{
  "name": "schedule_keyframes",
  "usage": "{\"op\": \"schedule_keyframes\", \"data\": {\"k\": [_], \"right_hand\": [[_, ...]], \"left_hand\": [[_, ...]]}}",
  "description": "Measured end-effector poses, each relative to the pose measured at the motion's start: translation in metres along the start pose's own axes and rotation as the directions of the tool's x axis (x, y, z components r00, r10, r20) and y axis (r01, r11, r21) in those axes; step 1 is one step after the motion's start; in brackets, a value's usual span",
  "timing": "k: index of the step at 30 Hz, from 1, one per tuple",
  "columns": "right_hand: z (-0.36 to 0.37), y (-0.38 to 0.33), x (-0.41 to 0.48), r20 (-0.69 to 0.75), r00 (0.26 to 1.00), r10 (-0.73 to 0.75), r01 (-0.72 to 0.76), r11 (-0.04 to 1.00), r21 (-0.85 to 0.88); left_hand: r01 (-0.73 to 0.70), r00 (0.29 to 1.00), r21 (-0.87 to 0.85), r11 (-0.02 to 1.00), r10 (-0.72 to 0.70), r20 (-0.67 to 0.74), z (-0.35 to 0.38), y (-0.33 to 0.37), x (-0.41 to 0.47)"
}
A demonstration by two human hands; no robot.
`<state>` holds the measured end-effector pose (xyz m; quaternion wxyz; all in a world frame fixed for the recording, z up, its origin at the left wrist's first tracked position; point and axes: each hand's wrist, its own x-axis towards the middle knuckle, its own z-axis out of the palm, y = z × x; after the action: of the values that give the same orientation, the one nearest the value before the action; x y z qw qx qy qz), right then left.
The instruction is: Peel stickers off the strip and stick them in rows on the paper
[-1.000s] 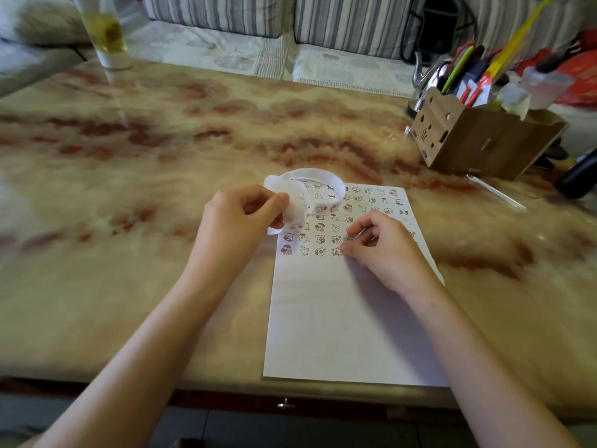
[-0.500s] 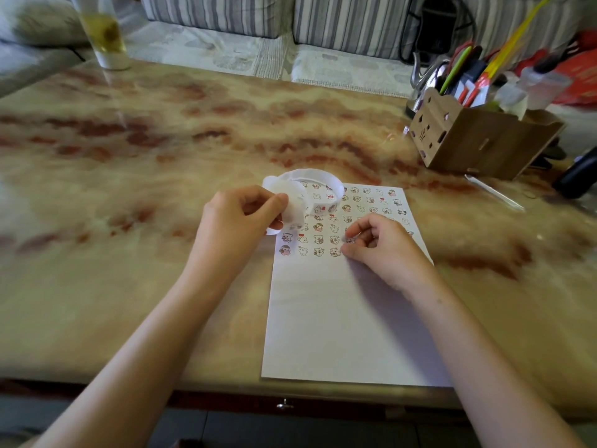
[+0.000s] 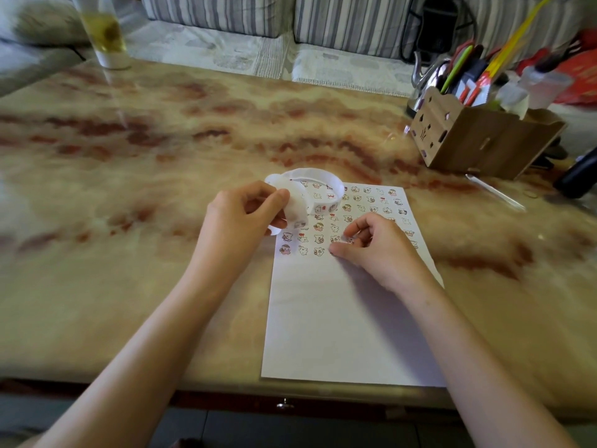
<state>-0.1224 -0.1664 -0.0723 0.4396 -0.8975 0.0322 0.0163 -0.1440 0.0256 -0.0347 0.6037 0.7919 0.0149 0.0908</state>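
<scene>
White backing strip (image 3: 324, 185), glossy and springy, curls into an open loop just beyond the left hand (image 3: 239, 221), whose thumb and bent fingers pinch its loose end. The loop hangs over the far corner of the paper (image 3: 339, 324).

Across from it, the right hand (image 3: 381, 253) rests on the sheet with its fingers curled, index tip and thumb closed on one small sticker (image 3: 350, 240) at the paper's surface. Whether it is already stuck down I cannot tell.

Beyond and beside those fingertips, tiny cartoon stickers (image 3: 358, 208) sit in several fairly even rows across the far third of the sheet. The row at the fingertips is filled only on the side toward the left hand, so this sticker probably goes next along it. Everything on the wrist side of the fingers is bare matte paper, so well over half the job looks left. The strip's inner face shows more stickers.

Under the sheet lies a polished, marble-patterned table (image 3: 161, 156), cream veined with rust. Far out past the right hand's knuckles stands a wooden organiser box (image 3: 491, 140) stuffed with pens. Far beyond the left hand is a tall glass (image 3: 103, 33) of yellowish drink.
</scene>
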Motion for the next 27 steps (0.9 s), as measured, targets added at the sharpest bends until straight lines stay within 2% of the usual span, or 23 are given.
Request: {"op": "schedule_keyframes", "data": {"k": [3, 5, 9, 11, 16, 24, 27], "right_hand": [[0.0, 0.0, 0.002, -0.015, 1.0, -0.014, 0.013, 0.998, -0.068], [-0.002, -0.003, 0.001, -0.026, 0.999, -0.034, 0.034, 0.999, 0.016], [-0.002, -0.021, -0.009, -0.184, 0.953, -0.239, 0.269, 0.95, 0.16], [0.001, -0.032, -0.017, -0.176, 0.927, -0.33, 0.362, 0.91, 0.203], [0.009, -0.041, -0.024, -0.153, 0.88, -0.45, 0.475, 0.845, 0.248], [0.009, -0.04, -0.024, -0.21, 0.862, -0.462, 0.505, 0.818, 0.274], [0.009, -0.038, -0.023, -0.233, 0.858, -0.458, 0.511, 0.811, 0.286]], "left_hand": [[-0.015, 1.0, -0.014, 1.0, 0.015, 0.01, 0.001, 0.0, 0.0], [-0.022, 1.0, -0.03, 0.999, 0.023, 0.011, 0.001, 0.001, 0.0], [-0.03, 1.0, -0.055, 0.998, 0.031, 0.004, 0.001, 0.001, 0.001], [-0.033, 0.999, -0.069, 0.997, 0.033, -0.003, 0.001, 0.001, 0.001], [-0.047, 0.999, -0.066, 0.997, 0.047, -0.008, 0.002, 0.0, 0.002], [0.023, 0.997, -0.157, 0.987, -0.01, 0.081, 0.005, 0.001, 0.002], [0.036, 0.992, -0.139, 0.99, -0.018, 0.129, 0.007, 0.0, 0.0]]}}
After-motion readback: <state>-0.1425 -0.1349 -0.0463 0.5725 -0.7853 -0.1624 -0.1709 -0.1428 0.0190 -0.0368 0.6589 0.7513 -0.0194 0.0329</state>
